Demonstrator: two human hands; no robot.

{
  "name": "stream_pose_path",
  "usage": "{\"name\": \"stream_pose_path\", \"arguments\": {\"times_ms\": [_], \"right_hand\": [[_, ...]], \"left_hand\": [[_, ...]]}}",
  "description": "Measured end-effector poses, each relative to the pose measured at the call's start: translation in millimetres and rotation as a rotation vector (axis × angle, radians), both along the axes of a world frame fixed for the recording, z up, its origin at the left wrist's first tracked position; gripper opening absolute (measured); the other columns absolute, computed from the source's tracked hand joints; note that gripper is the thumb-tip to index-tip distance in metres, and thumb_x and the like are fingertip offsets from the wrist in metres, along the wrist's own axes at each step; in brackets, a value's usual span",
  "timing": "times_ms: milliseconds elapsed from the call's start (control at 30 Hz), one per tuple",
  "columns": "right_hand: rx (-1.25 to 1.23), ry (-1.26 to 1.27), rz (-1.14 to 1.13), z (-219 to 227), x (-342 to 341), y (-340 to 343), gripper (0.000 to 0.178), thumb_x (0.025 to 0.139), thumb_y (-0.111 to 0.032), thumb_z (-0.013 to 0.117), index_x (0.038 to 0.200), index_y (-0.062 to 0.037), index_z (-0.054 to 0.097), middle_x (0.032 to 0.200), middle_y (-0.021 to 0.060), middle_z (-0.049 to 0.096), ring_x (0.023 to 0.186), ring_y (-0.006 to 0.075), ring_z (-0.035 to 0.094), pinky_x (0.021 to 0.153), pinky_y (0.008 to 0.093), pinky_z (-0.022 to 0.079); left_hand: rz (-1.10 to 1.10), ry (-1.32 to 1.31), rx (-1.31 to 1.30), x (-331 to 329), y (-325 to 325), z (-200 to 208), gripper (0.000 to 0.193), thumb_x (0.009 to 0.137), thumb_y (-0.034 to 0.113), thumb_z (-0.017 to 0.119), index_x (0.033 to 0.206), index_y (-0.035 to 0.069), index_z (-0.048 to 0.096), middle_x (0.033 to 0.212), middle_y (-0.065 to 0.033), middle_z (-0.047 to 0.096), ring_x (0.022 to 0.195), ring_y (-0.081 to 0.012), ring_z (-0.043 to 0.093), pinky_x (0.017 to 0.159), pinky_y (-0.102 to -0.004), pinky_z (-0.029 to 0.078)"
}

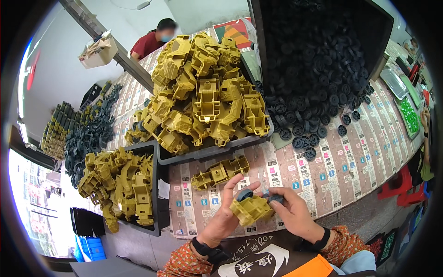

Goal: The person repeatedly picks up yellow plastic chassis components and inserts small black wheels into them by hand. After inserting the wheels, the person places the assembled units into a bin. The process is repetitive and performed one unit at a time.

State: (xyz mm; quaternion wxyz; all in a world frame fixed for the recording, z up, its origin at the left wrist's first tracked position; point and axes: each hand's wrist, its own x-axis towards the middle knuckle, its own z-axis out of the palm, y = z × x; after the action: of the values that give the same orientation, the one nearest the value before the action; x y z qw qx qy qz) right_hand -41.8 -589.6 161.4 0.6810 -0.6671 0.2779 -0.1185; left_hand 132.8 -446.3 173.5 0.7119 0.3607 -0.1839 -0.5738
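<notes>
My left hand (221, 220) grips a mustard-yellow plastic toy vehicle body (251, 212) low over the table's near edge. A dark wheel (245, 194) sits at the body's left end, next to my left fingers. With its fingertips, my right hand (295, 216) pinches another dark wheel (276, 199) against the body's right end. Whether that wheel is seated cannot be seen. Just beyond my hands, one more yellow body (221, 172) lies on the table.
A black tray (207, 154) is heaped with yellow bodies; a second black bin (157, 217) holds more at left. At right, dark wheels (323, 106) spill from a tipped black box (376, 27). Dark parts (90, 143) are piled far left. Across the table sits a person (150, 41).
</notes>
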Motion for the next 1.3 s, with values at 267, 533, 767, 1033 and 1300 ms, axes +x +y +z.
{"name": "stream_pose_path", "arguments": {"times_ms": [267, 533, 767, 1033, 1300], "right_hand": [[0.242, 0.031, -0.031, -4.3, 10.8, 6.2, 0.028, 0.106, -0.007, 0.056, 0.132, 0.0025, 0.059, 0.12, 0.007, 0.066, 0.102, 0.0102, 0.065, 0.09, 0.0263, 0.056], [0.227, -0.275, -0.246, 29.3, 29.1, -21.9, 0.026, 0.107, -0.016, 0.059, 0.125, -0.0004, 0.067, 0.107, -0.0001, 0.067, 0.091, 0.0061, 0.058, 0.084, 0.0246, 0.049], [0.416, -0.28, -0.16, 15.0, 33.2, 0.5, 0.04, 0.112, -0.025, 0.051, 0.14, 0.0025, 0.059, 0.128, 0.0091, 0.067, 0.112, 0.0129, 0.061, 0.1, 0.0297, 0.049], [0.394, -0.251, -0.196, 11.4, 26.3, 7.5, 0.041, 0.112, -0.024, 0.051, 0.143, 0.0018, 0.059, 0.125, 0.0069, 0.07, 0.107, 0.0108, 0.063, 0.098, 0.0279, 0.049], [0.382, -0.213, -0.222, 11.4, 25.0, 10.8, 0.045, 0.113, -0.027, 0.048, 0.147, 0.0016, 0.054, 0.128, 0.0091, 0.067, 0.11, 0.0125, 0.062, 0.101, 0.0279, 0.048]], "left_hand": [[-0.028, -0.301, 0.041, -12.2, -10.4, -13.6, 0.1, 0.089, 0.018, 0.081, 0.162, 0.016, 0.013, 0.151, -0.0147, 0.046, 0.14, -0.0247, 0.048, 0.119, -0.0429, 0.038], [0.038, 0.126, 0.31, -17.7, -4.7, -4.5, 0.087, 0.095, 0.021, 0.076, 0.158, 0.023, 0.016, 0.141, -0.0097, 0.046, 0.122, -0.0247, 0.058, 0.103, -0.043, 0.055], [0.12, 0.013, 0.203, -36.1, -9.6, -14.9, 0.072, 0.107, 0.027, 0.061, 0.158, 0.024, 0.011, 0.143, -0.0093, 0.043, 0.125, -0.0228, 0.055, 0.098, -0.0395, 0.056], [0.145, -0.063, 0.246, -42.9, -11.4, -11.6, 0.066, 0.108, 0.035, 0.059, 0.156, 0.022, 0.015, 0.137, -0.0097, 0.048, 0.12, -0.021, 0.056, 0.095, -0.037, 0.056], [0.18, -0.055, 0.274, -46.5, -14.1, -9.4, 0.062, 0.108, 0.036, 0.057, 0.153, 0.018, 0.018, 0.135, -0.0113, 0.049, 0.118, -0.0211, 0.057, 0.096, -0.0363, 0.055]]}}
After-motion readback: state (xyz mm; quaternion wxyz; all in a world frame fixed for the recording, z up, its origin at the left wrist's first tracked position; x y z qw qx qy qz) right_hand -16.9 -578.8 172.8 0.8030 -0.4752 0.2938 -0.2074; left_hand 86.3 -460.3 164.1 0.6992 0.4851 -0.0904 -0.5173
